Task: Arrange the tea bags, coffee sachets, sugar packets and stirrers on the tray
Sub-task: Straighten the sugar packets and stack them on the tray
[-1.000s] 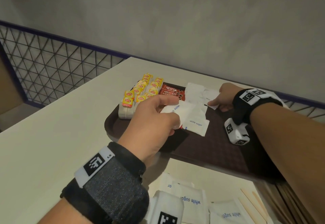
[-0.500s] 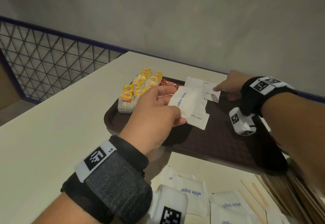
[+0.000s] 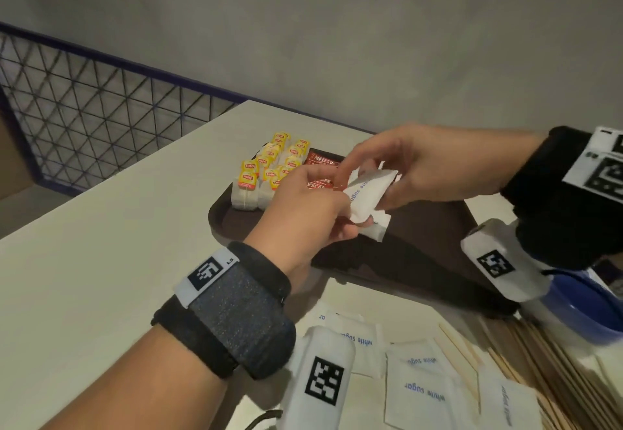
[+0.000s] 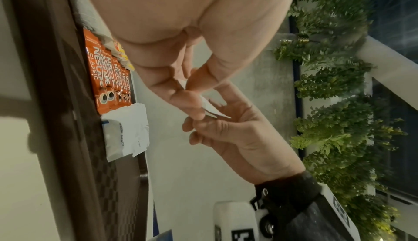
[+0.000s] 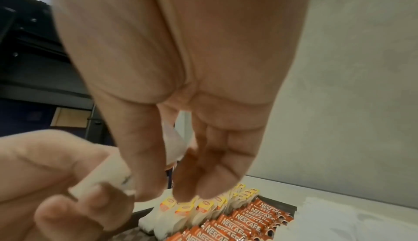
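Note:
Above the brown tray (image 3: 224, 227), both hands hold one white sugar packet (image 3: 369, 190). My left hand (image 3: 337, 215) pinches its near end and my right hand (image 3: 369, 173) grips its far end. In the left wrist view the packet (image 4: 209, 106) shows edge-on between the fingers of both hands. On the tray stand rows of yellow-tagged tea bags (image 3: 266, 173), then red coffee sachets (image 3: 320, 175), then more sugar packets (image 4: 126, 132). Loose sugar packets (image 3: 416, 384) and wooden stirrers (image 3: 536, 359) lie on the table in front of the tray.
A blue bowl (image 3: 593, 311) sits at the right, next to the tray's near corner. The white table (image 3: 101, 261) ends at a grey wall behind the tray, with a wire-mesh railing (image 3: 101, 119) to the left. Most of the tray's right half is bare.
My left hand has lifted the sugar packet off the tray. My right hand has left the packets at the back of the tray and come across to grip the lifted packet's other end.

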Action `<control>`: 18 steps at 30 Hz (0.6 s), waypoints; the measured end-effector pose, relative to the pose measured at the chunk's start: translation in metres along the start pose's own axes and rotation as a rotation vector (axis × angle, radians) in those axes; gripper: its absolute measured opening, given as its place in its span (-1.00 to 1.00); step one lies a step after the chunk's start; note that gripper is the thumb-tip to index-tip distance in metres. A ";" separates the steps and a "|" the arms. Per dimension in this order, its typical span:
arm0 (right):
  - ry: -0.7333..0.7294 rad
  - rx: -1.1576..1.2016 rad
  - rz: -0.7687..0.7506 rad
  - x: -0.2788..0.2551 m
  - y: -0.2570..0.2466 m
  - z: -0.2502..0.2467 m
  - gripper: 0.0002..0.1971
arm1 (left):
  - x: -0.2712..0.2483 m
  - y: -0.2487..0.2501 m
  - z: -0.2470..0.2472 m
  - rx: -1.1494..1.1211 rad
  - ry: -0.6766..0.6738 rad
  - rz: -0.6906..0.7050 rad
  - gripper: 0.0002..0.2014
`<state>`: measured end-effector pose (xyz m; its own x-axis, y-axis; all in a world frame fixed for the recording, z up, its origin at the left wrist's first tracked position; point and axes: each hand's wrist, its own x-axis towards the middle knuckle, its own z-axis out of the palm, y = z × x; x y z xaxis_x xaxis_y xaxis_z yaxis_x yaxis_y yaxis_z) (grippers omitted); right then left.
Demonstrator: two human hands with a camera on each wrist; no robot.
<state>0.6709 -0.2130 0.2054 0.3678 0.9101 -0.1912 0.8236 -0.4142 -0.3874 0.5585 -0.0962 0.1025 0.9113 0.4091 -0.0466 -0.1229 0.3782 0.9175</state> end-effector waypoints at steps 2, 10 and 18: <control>0.060 0.025 -0.004 -0.005 -0.005 0.003 -0.81 | -0.001 0.002 0.001 -0.050 0.005 0.001 -0.56; 0.441 0.340 0.399 0.018 0.061 -0.015 -0.87 | 0.000 0.007 -0.003 -0.125 0.044 -0.039 -0.61; 0.385 0.685 0.846 0.060 0.154 -0.001 -0.88 | -0.002 0.006 -0.001 -0.012 0.011 -0.042 -0.73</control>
<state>0.8203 -0.2216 0.1353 0.8948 0.2333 -0.3806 -0.1121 -0.7078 -0.6975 0.5556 -0.0935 0.1079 0.9115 0.4014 -0.0896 -0.0890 0.4052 0.9099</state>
